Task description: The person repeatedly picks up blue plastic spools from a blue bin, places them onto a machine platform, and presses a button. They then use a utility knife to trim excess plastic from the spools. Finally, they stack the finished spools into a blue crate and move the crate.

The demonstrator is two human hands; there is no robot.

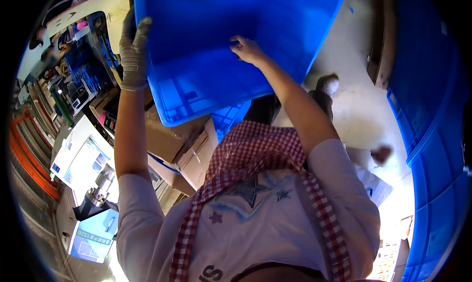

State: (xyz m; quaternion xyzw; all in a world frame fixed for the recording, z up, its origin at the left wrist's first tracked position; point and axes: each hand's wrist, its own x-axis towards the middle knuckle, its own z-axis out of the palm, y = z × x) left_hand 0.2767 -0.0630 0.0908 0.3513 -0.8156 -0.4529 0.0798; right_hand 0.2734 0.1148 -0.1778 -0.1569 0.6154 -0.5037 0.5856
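Note:
A large blue plastic bin, tilted with its open side toward me, fills the upper middle. On its left rim is my left hand, wearing a grey knit glove. The thumb lies along the rim, with the fingers on the outer side. My bare right hand is in front of the bin's interior, its fingers curled in. Whether anything small is between those fingers is hidden. I see no contents in the bin.
Cardboard boxes are below the bin, beside another blue crate. Blue bins line the right side. At left are a curved cream board, a bright screen and a light blue sheet. Pale floor shows at right.

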